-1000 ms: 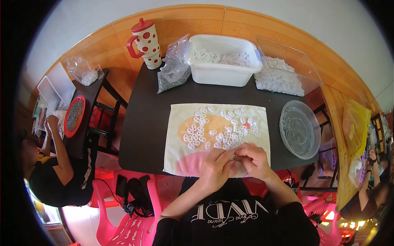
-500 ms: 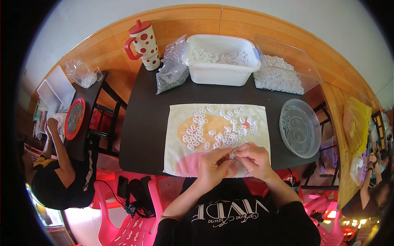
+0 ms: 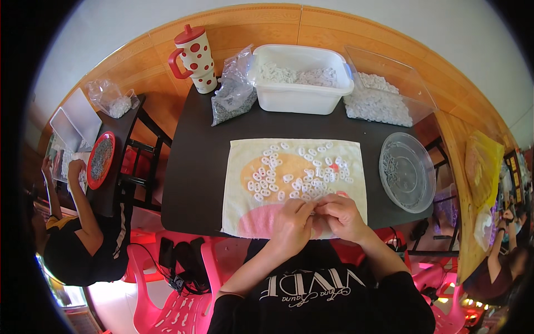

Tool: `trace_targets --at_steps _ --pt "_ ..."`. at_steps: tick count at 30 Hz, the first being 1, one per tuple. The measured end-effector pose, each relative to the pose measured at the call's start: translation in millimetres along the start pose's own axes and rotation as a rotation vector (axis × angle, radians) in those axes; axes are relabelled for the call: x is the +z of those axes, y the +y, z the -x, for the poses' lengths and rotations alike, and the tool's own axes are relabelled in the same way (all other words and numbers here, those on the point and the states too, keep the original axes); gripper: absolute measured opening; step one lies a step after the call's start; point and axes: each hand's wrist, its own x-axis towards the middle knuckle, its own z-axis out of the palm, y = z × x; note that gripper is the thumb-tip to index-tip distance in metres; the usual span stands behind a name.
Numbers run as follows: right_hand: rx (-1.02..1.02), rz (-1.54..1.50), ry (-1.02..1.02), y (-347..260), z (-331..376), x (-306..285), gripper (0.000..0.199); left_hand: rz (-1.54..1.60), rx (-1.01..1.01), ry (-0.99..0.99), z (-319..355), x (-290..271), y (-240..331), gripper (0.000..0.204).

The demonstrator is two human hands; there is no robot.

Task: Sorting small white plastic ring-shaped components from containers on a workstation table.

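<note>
Many white pieces (image 3: 317, 183) on towel (image 3: 234, 189); left hand (image 3: 292, 224) and right hand (image 3: 343, 217) meet; grip hidden, cannot tell.

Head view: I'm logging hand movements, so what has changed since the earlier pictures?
The co-worker's hands, together earlier, have parted, one going left. The person's left hand and right hand stay close together over the towel; the small pale piece visible between them half a second ago is now hidden. The loose white pieces, white tub and round clear tub stayed put.
</note>
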Motion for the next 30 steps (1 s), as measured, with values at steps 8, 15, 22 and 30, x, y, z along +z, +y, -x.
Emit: trace_targets --at_steps 8,15,22,30 --pt "-0.010 0.040 0.025 3 5 5 0.028 -0.025 -0.013 -0.042 0 0 -1 0.028" --pt "-0.063 0.127 0.033 0 1 4 0.022 -0.016 -0.011 -0.052 2 -3 -5 0.022" --pt "-0.181 0.195 -0.026 6 9 3 0.020 -0.015 0.094 -0.062 3 -7 -5 0.017" --pt "-0.237 0.186 -0.080 3 12 1 0.022 -0.024 0.179 -0.091 4 -8 -5 0.020"
